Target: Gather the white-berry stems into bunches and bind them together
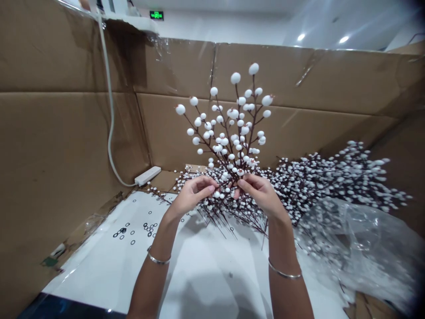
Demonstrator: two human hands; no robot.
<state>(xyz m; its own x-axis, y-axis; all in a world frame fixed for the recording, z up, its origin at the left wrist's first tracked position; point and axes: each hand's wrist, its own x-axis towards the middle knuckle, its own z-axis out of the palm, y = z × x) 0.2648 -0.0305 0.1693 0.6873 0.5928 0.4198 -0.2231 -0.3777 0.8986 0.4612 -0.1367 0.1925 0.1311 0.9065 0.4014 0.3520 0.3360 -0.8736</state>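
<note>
An artificial berry branch point(229, 137), with white berries on dark brown stems, stands upright and fanned out in front of me. My right hand point(260, 191) pinches it low down, where its stems come together. On the other side, my left hand point(195, 191) is closed, thumb against curled fingers, at the lower left of the same branch. Whatever lies between those left fingertips is too small to make out. Behind and below both hands lies a heap of similar berry branches point(300, 186), their bare stems pointing towards me.
Small black rings point(150, 229) lie scattered on the white tabletop point(212, 283) at left. A clear plastic bag point(361, 239) covers some branches at right. Cardboard walls point(172, 128) enclose the back and sides. A white power strip point(148, 176) with its cable sits in the back left corner.
</note>
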